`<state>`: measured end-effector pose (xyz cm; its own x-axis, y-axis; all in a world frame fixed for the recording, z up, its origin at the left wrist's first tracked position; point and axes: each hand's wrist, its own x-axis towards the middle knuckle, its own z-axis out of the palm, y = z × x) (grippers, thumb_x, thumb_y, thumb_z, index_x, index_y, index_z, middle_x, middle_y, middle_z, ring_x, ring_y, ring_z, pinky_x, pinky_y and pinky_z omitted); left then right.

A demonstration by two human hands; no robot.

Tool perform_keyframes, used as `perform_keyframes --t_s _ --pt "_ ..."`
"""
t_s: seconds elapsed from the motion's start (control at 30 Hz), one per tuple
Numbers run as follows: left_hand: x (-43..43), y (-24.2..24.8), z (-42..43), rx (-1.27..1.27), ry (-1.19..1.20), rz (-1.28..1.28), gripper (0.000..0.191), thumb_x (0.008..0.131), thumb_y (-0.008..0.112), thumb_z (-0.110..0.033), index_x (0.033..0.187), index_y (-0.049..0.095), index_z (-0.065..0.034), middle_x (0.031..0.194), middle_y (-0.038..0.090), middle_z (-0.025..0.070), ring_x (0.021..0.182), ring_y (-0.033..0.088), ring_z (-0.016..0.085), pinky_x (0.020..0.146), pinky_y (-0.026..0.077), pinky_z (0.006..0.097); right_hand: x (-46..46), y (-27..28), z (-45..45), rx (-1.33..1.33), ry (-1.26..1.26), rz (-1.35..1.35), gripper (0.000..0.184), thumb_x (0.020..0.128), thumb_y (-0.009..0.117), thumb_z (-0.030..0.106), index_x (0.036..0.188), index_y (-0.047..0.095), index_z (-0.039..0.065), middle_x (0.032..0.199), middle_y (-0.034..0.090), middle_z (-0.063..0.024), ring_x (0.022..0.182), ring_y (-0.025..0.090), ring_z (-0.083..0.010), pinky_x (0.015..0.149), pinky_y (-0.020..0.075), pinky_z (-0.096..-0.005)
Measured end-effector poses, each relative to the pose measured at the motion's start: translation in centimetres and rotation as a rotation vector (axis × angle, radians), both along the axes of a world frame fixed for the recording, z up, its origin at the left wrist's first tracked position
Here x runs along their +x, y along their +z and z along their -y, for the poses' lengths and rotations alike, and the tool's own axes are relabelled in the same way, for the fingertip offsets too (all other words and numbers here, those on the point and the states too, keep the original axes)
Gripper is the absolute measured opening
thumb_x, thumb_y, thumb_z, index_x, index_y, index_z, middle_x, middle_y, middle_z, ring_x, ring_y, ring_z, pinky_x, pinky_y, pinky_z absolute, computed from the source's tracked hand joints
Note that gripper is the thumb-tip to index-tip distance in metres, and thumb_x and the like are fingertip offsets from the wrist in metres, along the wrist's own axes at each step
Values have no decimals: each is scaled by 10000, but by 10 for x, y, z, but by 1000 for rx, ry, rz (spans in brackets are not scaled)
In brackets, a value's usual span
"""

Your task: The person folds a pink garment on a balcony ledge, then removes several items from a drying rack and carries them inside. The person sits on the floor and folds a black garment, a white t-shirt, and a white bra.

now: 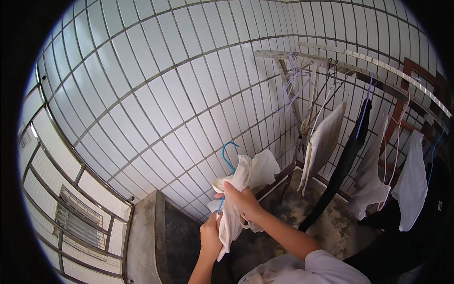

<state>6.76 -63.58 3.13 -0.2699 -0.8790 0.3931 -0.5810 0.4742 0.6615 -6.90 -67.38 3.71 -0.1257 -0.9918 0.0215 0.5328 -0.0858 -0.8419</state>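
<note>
A blue clothes hanger (224,158) stands with its hook upward in front of the tiled wall. Bunched around its body is a white cloth garment (265,167), folded so that its exact kind cannot be made out. My right hand (244,200) pinches the garment just below the hook. Lower and to the left, my left hand (211,234) grips the garment along one side, where a blue arm of the hanger runs down toward my thumb. A pale loop of strap or trim hangs below my right wrist. Folds hide most of the hanger.
A metal drying rack (319,60) on the right carries empty purple hangers (292,83), a pale thick cloth (324,142), a long black garment (340,177) and white garments (411,184). A concrete ledge (142,227) and metal railing (83,174) are at left.
</note>
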Motion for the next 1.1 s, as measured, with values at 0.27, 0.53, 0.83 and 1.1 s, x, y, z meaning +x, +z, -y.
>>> perform_keyframes --t_s 0.27,0.53,0.83,1.1 --pt "-26 -73 -55 -144 -8 67 312 829 512 -130 1103 507 18 809 599 203 635 590 331 530 468 353 -42 -43 -5 132 -193 5 309 839 538 277 1035 491 42 842 544 -18 670 515 -98 600 424 -235" --pt "-27 -115 -76 -314 -389 167 352 720 644 -120 1024 532 17 985 593 180 866 606 286 684 506 303 -181 -37 -83 147 133 245 260 865 502 288 671 388 158 448 321 67 382 295 -64 412 248 -215" --pt "-86 -121 -63 53 -346 32 153 808 553 -124 871 559 16 828 594 199 737 589 334 578 478 348 -173 -33 -187 440 85 307 189 844 543 238 744 461 100 500 375 30 400 312 -60 409 270 -217" --pt "-127 -80 -18 204 -472 -246 166 837 521 -114 778 572 33 601 508 148 511 470 226 484 360 295 -125 81 -314 453 -176 143 235 818 546 103 1029 471 34 609 503 -38 394 340 -50 354 244 -181"
